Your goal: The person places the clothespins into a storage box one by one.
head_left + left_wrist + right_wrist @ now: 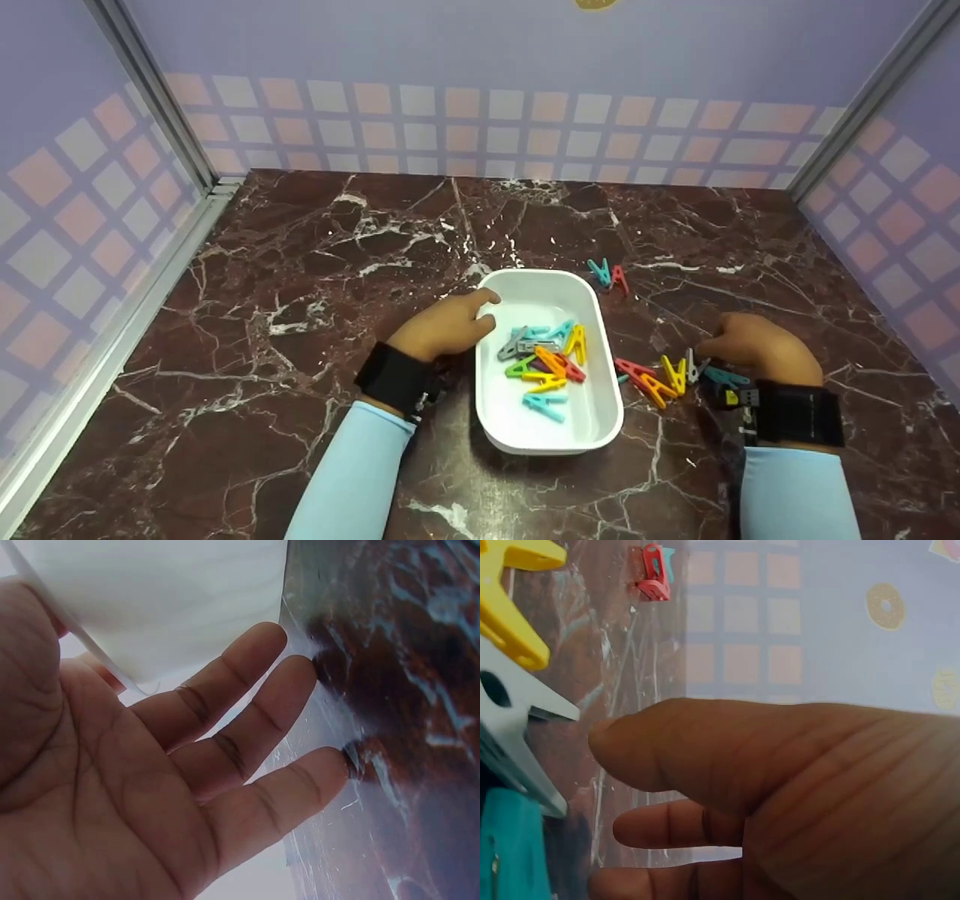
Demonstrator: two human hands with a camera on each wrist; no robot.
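Note:
A white plastic tub (549, 439) holds several clothespins, among them a yellow clothespin (576, 345) and a light blue clothespin (545, 406). My left hand (446, 326) grips the tub's left rim with thumb and index finger; its other fingers (259, 720) extend along the outside, below the rim. To the right of the tub, my right hand (765, 349) is low over the table beside a grey clothespin (510, 720) and a teal clothespin (510, 840). Its thumb and fingers are apart, with no clothespin visible between them.
Between tub and right hand lie a red clothespin (636, 370), an orange clothespin (655, 391) and another yellow clothespin (674, 375). Farther back are a blue clothespin (599, 271) and a red one. Patterned panels (480, 127) enclose the marbled table (300, 375).

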